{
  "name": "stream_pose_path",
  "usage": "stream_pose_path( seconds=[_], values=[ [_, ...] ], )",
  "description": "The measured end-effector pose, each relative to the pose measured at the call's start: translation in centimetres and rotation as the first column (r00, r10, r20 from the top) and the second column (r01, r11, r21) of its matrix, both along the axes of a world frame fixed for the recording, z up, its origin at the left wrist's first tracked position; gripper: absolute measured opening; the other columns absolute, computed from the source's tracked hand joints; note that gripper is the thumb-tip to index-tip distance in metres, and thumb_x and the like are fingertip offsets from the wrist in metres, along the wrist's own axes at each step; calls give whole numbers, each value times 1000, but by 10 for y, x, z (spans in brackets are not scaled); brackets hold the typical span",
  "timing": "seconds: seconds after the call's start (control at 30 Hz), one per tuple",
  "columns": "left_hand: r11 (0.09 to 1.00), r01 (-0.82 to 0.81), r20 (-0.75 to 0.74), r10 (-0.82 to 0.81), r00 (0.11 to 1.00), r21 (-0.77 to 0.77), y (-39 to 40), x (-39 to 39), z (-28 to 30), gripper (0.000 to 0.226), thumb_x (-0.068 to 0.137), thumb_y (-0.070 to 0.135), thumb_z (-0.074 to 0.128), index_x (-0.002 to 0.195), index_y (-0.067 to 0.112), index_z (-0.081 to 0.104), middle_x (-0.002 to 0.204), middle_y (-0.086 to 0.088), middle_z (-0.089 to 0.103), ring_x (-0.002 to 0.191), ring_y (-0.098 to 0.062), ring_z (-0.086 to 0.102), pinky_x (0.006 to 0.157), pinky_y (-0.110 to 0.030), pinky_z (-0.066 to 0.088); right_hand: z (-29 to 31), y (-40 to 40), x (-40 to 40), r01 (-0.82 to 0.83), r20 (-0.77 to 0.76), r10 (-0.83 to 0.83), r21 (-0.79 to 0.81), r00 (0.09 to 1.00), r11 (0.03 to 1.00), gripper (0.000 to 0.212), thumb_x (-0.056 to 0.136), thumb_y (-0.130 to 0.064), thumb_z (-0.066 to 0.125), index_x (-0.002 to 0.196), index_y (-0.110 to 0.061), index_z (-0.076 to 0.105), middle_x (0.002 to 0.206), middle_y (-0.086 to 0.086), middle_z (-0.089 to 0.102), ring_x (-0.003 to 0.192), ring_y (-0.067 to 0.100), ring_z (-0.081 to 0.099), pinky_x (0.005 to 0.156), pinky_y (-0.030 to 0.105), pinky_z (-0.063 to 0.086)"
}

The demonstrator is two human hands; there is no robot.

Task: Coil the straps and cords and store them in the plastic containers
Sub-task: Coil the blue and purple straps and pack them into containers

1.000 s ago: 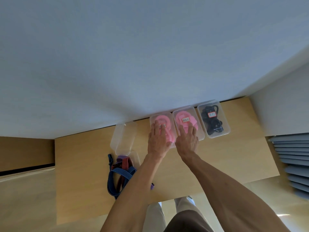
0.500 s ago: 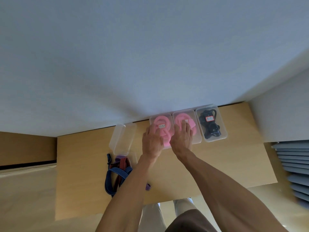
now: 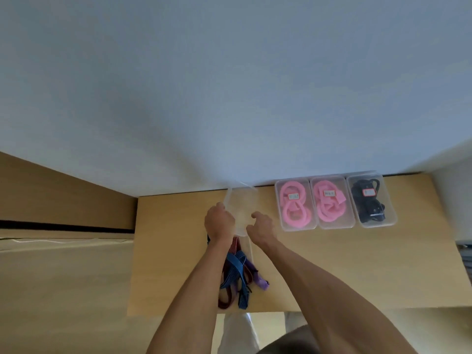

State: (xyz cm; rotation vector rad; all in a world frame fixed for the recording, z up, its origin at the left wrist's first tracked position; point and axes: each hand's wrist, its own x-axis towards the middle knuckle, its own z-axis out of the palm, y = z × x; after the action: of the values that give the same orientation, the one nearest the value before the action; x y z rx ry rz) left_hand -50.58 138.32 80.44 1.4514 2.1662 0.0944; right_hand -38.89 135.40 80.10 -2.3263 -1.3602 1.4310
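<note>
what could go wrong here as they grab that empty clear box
The empty clear container is blurred and held only at its edges by the left hand and right hand; the grip could slip. The loose straps lie under the forearms near the table edge and might get dragged off.

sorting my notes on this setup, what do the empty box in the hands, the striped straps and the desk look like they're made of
Empty box: clear, slightly frosted plastic, probably; the desk shows through it.
Striped straps: woven fabric webbing, likely elastic; fine blue and red stripes, limp folds.
Desk: light wood or wood-look laminate, matte; even tan surface, and the grain is too faint to tell which.
</note>
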Motion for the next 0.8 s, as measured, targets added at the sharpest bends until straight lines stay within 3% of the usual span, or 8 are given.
stream_pose_path(
  seconds=[0.1, 0.2, 0.3, 0.37, 0.5, 0.57, 0.63, 0.8],
  values=[
    [1000, 15, 147, -13, 989, -9, -2, -3, -8, 31, 91, 0, 47, 62, 9, 43, 62, -4, 43, 56, -19, 40, 43, -21, 22, -2, -4, -10, 102, 41, -103, 22, 994, 995, 49, 92, -8, 53, 140, -11, 49, 136, 18, 50, 117, 33, 54, 97, 41, 48],
    [993, 114, 263, -103, 959, -27, -2, -2, -8, 44, 94, 6, 51, 57, 14, 30, 58, 1, 31, 51, -11, 25, 45, -20, 30, -3, -5, -11, 203, 77, -207, 62, 975, 977, 51, 91, -4, 52, 142, -9, 47, 139, 18, 49, 119, 33, 54, 96, 41, 47],
    [979, 196, 339, -164, 926, -62, -3, -9, -16, 31, 93, 2, 47, 63, 10, 39, 63, -6, 38, 59, -17, 34, 50, -24, 21, -6, -4, -8, 235, 106, -242, 79, 964, 969, 56, 89, -2, 53, 144, -11, 45, 143, 16, 47, 118, 33, 54, 95, 42, 49],
    [976, 203, 354, -164, 921, -75, -3, -15, -16, 22, 90, -1, 45, 70, 8, 46, 68, -9, 43, 64, -20, 37, 57, -32, 25, -7, -4, -8, 237, 146, -248, 90, 958, 967, 57, 88, -3, 54, 144, -12, 45, 144, 16, 46, 120, 33, 54, 100, 45, 47],
    [967, 246, 311, -213, 926, -70, -8, -38, -10, 19, 89, -2, 45, 73, 4, 55, 72, -8, 55, 69, -22, 50, 57, -30, 35, 0, -14, -26, 263, 289, -301, 163, 909, 951, 52, 85, -3, 54, 137, -11, 51, 138, 16, 47, 121, 35, 51, 104, 47, 41],
    [957, 277, 280, -244, 928, -83, -16, -50, -1, 18, 85, -3, 47, 75, 6, 59, 77, -4, 61, 77, -24, 58, 57, -30, 43, 8, -22, -37, 280, 281, -322, 179, 904, 943, 48, 84, 0, 52, 131, -9, 55, 130, 16, 53, 113, 35, 54, 95, 44, 46],
    [922, 371, 216, -342, 915, -111, -28, -62, 6, 20, 82, 0, 52, 90, 8, 69, 95, -2, 67, 91, -24, 62, 72, -33, 52, 15, -32, -47, 301, 187, -317, 113, 930, 947, 44, 84, -1, 52, 127, -9, 60, 121, 16, 63, 105, 34, 60, 81, 36, 50],
    [835, 499, 89, -492, 866, -233, -62, -80, 4, 31, 86, 5, 59, 111, 19, 70, 110, -2, 70, 103, -27, 65, 79, -34, 53, 25, -61, -63, 81, 123, -77, -26, 989, 996, 30, 84, -15, 58, 110, -15, 71, 108, 10, 70, 93, 28, 66, 71, 28, 50]
  ],
)
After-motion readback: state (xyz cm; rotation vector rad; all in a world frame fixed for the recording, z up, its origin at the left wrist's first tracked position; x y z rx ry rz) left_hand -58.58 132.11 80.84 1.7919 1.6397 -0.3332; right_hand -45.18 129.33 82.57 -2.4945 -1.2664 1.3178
